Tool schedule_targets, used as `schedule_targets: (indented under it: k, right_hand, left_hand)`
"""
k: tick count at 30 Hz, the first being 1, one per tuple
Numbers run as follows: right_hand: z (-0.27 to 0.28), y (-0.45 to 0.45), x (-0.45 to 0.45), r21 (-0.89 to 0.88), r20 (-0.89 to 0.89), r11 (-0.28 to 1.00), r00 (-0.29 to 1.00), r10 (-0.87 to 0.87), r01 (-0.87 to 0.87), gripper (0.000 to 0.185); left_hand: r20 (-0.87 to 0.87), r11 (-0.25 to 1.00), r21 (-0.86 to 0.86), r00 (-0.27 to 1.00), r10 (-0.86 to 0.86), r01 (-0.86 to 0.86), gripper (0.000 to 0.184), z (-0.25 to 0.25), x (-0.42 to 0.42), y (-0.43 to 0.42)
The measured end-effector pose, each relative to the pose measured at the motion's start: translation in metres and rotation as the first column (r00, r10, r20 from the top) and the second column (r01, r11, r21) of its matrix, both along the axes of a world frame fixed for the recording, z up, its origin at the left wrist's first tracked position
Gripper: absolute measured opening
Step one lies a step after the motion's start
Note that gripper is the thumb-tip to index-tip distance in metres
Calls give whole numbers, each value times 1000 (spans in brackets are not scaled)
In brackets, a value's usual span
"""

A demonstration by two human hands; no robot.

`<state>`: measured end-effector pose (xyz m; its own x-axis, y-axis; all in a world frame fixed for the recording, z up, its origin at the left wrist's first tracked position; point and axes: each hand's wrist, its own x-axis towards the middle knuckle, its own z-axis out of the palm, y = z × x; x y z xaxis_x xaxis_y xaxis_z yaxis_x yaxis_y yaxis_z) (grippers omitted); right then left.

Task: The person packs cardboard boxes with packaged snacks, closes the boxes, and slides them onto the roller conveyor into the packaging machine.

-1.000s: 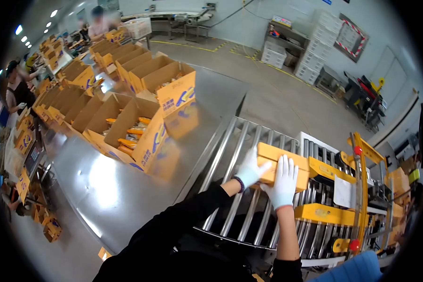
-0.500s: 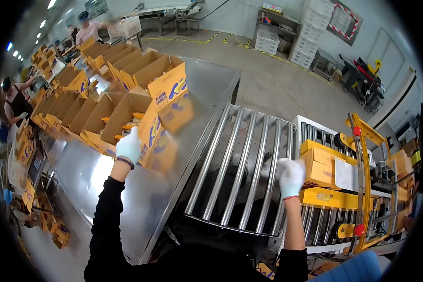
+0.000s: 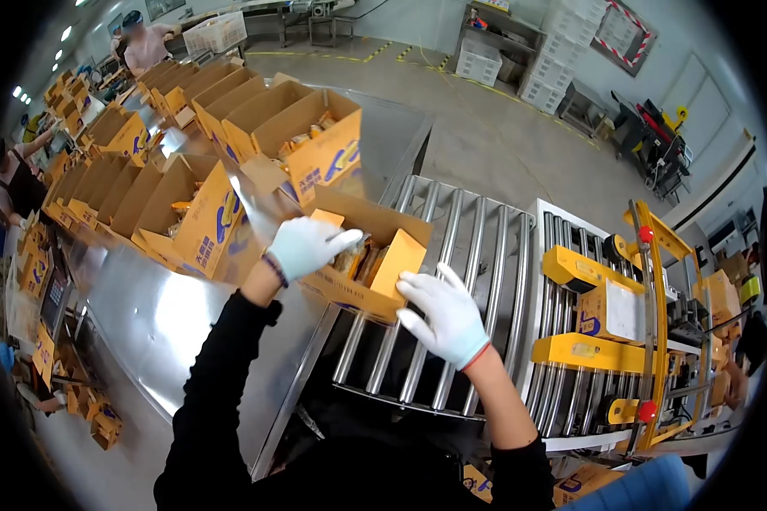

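Note:
An open cardboard box (image 3: 362,298) straddles the edge between the metal table and the rollers, its top flaps up. Orange-yellow packets (image 3: 365,262) lie inside it. My left hand (image 3: 309,247), in a white glove, grips the box's left end, its thumb stretched over the opening; the lower fingers are partly hidden. At the right end, my white-gloved right hand (image 3: 443,315) has its fingers spread, with the fingertips touching the raised flap. Left of these stands another open box (image 3: 204,226) with packets in it.
Rows of open boxes (image 3: 320,145) fill the back of the metal table (image 3: 179,332). The roller conveyor (image 3: 486,264) leads right to a yellow-railed machine (image 3: 592,351) with a box (image 3: 601,311) between its rails. Co-workers (image 3: 147,47) stand at the far left.
An open box has come right from the table onto the rollers' edge with my left hand. My right hand has moved left to it. The box at the machine has gone farther in.

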<state>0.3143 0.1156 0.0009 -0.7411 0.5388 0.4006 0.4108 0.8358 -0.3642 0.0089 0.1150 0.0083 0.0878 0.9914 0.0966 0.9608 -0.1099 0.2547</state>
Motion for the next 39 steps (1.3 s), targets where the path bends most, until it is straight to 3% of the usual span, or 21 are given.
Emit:
schedule_targets:
  k: [4, 6, 8, 10, 12, 13, 14, 16, 17, 20, 22, 24, 27, 29, 30, 31, 33, 34, 35, 36, 39]
  right_hand:
    - [16, 29, -33, -98, -27, 992, 997, 71, -74, 38]
    - [-7, 43, -55, -418, -196, 899, 979, 50, -130, 37]
    - [5, 52, -75, -285, 319, 956, 947, 30, 66, 44]
    - [-2, 51, -96, 304, 43, 949, 994, -103, 85, 67]
    - [18, 37, -104, 351, 54, 888, 941, -334, 295, 91]
    - [16, 25, -106, 238, 123, 908, 917, -380, 345, 93]
    - [11, 11, -105, 127, 191, 907, 887, -419, 401, 95]
    - [-24, -28, -92, 87, 238, 975, 946, -220, 205, 96]
    - [-40, -32, -81, 237, 300, 956, 923, -242, 173, 93]
    - [-14, -18, -29, 62, 300, 966, 919, -257, 250, 91]
    - [-11, -3, 12, 150, 346, 907, 839, -421, 394, 99]
    - [-30, 18, 50, 227, 261, 793, 749, -609, 566, 108]
    - [-38, 53, 86, 322, 264, 697, 646, -716, 641, 102]
    - [-48, 66, 119, 365, 222, 658, 624, -749, 659, 91]
    - [-52, 68, 132, 316, 140, 669, 664, -734, 673, 85]
    - [-59, 70, 143, 336, 96, 651, 663, -743, 681, 82]
    - [-70, 65, 159, 357, 61, 612, 636, -769, 706, 77]
    - [-69, 63, 165, 369, 66, 598, 622, -780, 711, 75]
    - [-72, 67, 173, 418, 59, 586, 623, -780, 694, 66]
    - [-75, 64, 181, 469, 43, 571, 628, -777, 674, 58]
    - [-59, 51, 197, 457, 154, 609, 617, -772, 648, 35]
  left_hand:
    - [-6, 982, 84, 986, -167, 166, 38, -32, -7, 26]
    - [-56, 936, 260, 971, -231, 237, 25, -42, -2, 28]
    - [-38, 938, 265, 974, -222, 224, 26, -46, 10, 31]
    - [-25, 900, 397, 982, -185, 180, 22, -53, 11, 30]
    - [253, 770, 578, 956, 146, -271, 26, -47, 4, 19]
    - [577, 673, 487, 784, 231, -557, 31, -61, -2, 14]
    - [624, 680, 324, 689, 369, -658, 40, -95, -24, 12]
    - [944, 919, -328, -49, 325, -218, 45, -94, -47, -3]
    - [943, 917, -332, -50, 329, -219, 45, -101, -44, -2]
    - [942, 968, -133, 275, 190, -213, 42, -100, 4, 15]
    - [851, 925, 90, 511, 121, -370, 44, -108, 71, 38]
    - [902, 895, 167, 431, 31, -413, 52, -117, 174, 53]
    - [914, 996, -11, 405, -28, 93, 57, -119, 262, 60]
    - [856, 823, -193, 503, -125, 534, 53, -87, 248, 66]
    - [797, 842, -64, 535, -280, 536, 38, -49, 225, 55]
    - [123, 594, 546, 645, -754, 590, 28, -79, 184, 80]
    - [-235, 749, 540, 923, -303, 384, 32, -41, 99, 77]
    - [-408, 799, 531, 912, -50, 282, 36, -22, 57, 74]
    - [20, 808, 584, 997, 80, -77, 54, 0, 21, 84]
    - [-274, 797, 600, 921, 279, -63, 66, -18, -54, 105]
    - [35, 992, 71, 994, 102, -105, 57, -78, -191, 148]
